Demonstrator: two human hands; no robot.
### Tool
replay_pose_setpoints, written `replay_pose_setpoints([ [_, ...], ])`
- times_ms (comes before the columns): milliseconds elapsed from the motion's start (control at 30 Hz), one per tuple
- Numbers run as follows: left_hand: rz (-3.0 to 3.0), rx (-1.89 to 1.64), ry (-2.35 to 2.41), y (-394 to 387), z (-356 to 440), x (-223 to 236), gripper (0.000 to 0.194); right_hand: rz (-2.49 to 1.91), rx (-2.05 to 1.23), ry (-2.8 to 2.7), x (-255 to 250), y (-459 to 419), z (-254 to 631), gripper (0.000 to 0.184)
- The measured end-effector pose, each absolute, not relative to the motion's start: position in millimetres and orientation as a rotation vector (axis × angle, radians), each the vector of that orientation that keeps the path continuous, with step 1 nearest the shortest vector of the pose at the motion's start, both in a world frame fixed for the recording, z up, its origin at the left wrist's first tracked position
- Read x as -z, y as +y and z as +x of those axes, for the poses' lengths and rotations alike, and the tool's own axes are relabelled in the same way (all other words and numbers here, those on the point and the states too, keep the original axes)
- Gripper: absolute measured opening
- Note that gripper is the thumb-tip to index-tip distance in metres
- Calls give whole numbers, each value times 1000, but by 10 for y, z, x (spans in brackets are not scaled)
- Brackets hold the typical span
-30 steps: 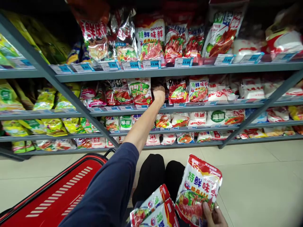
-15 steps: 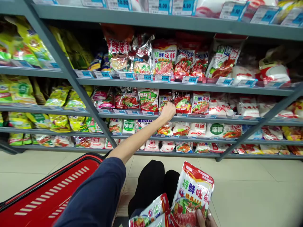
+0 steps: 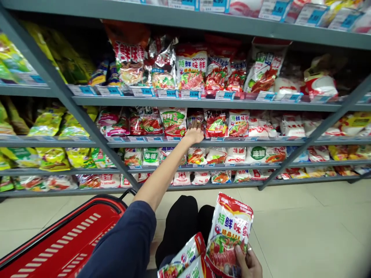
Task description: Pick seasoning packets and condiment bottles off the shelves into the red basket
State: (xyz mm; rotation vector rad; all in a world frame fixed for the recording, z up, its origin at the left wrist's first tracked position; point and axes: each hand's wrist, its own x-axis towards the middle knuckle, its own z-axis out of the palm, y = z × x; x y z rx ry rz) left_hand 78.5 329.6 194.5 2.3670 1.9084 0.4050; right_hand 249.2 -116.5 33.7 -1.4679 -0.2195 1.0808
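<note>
My left hand (image 3: 193, 134) reaches out to the second grey shelf (image 3: 203, 143), fingers on a small red and white seasoning packet (image 3: 196, 118) that stands between other packets. My right hand (image 3: 248, 264) at the bottom of the view holds a white and red seasoning bag (image 3: 230, 231) with blue and green characters. Two more bags of the same kind (image 3: 188, 259) lie on my lap just left of it. My dark trousers (image 3: 181, 224) show that I crouch in front of the shelves.
A red shopping basket (image 3: 66, 241) sits at my lower left on the tiled floor (image 3: 304, 227). Grey shelves (image 3: 185, 102) hold red and white packets in the middle and yellow bags (image 3: 46, 123) on the left. Diagonal grey braces (image 3: 87, 123) cross the shelf front.
My left hand came out from deep in the second shelf to its front edge and now touches a packet there. The view tilted up a little. My right hand kept hold of its bag.
</note>
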Motion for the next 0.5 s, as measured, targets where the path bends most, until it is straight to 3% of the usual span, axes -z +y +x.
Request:
replay_pose_setpoints([
  [67, 2384, -402, 1890, 3229, 787, -2007, 58, -1426, -1109, -211, -383, -1208, 2489, 75],
  [167, 2532, -703, 1738, 2847, 786, -1979, 60, -1394, -1120, -193, -443, -1291, 2516, 70],
  [267, 2492, -1003, 1430, 2115, 740, -1649, 55, -1357, -1120, -153, -456, -1364, 2577, 68],
  [400, 1945, -699, 1265, 1050, 625, -831, 40, -1284, -1111, -78, -362, -1410, 2701, 68],
  [500, 1653, -523, 1126, 730, 690, -463, 35, -1265, -1134, -30, -276, -1394, 2798, 64],
])
